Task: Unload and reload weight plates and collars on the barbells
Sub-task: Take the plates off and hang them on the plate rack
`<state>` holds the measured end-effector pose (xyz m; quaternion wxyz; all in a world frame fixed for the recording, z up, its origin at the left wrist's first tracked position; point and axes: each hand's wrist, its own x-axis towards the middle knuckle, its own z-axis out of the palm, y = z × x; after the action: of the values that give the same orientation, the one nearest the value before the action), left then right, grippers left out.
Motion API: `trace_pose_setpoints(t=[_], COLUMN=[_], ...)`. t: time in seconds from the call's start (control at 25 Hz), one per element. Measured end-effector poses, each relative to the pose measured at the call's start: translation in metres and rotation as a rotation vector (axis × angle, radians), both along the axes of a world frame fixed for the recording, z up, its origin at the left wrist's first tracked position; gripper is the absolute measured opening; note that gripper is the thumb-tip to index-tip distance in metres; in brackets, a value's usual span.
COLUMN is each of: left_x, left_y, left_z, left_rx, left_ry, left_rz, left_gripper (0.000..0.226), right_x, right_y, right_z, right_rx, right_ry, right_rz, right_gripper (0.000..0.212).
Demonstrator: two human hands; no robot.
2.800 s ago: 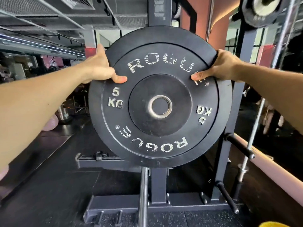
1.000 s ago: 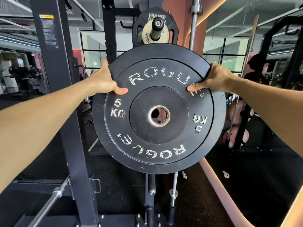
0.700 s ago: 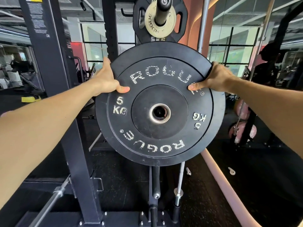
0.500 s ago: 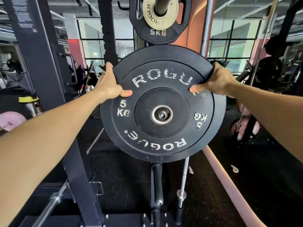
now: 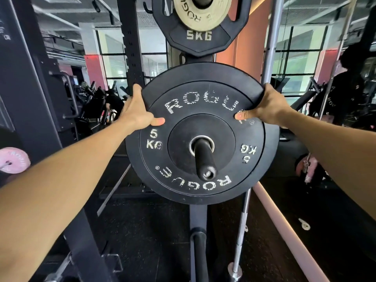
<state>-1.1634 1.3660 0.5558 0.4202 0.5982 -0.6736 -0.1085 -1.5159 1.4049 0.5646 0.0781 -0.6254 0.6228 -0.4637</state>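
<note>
Fingers [image 5: 136,92] of both hands grip plate [image 5: 203,135] lettered "ROGUE 5 KG".

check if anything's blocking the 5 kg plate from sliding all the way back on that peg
Nothing visible does. The plate is already threaded on the black peg, whose end pokes out through the centre hole. The left hand and right hand grip only its upper rim. What lies behind the plate is hidden.
</note>
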Motion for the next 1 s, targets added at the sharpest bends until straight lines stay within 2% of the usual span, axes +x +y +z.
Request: trace_pose_setpoints(t=[0.16,0.36,0.48,0.56,0.68,0.76,0.88,1.0], left_x=[-0.005,-0.007,-0.007,-0.007,-0.005,-0.001,0.007,0.009], left_y=[-0.036,-0.062,-0.06,-0.056,-0.044,-0.033,-0.011,0.024], left_z=[-0.002,0.001,0.003,0.0,-0.016,-0.037,-0.085,-0.159], left_rx=[-0.016,-0.039,-0.032,-0.037,-0.063,-0.085,-0.066,0.099], left_ry=[0.005,0.023,-0.009,-0.03,-0.037,-0.041,-0.091,-0.165], left_rz=[0.012,0.012,0.023,0.036,0.048,0.059,0.038,-0.04], left_gripper=[0.1,0.088,0.093,0.098,0.113,0.122,0.117,0.085], right_x=[-0.003,-0.009,-0.01,-0.008,-0.007,-0.009,-0.014,-0.003], right_y=[-0.038,-0.064,-0.066,-0.066,-0.06,-0.048,-0.021,0.014], right_z=[0.0,-0.003,-0.004,-0.005,-0.024,-0.051,-0.103,-0.174], right_rx=[-0.013,-0.018,-0.004,0.012,0.009,0.003,0.059,0.242], right_ry=[-0.015,0.019,0.019,0.054,0.126,0.112,0.131,0.209], right_rz=[0.02,-0.014,-0.017,-0.058,-0.147,-0.13,-0.107,-0.053], right_gripper=[0.095,0.09,0.091,0.097,0.125,0.136,0.121,0.089])
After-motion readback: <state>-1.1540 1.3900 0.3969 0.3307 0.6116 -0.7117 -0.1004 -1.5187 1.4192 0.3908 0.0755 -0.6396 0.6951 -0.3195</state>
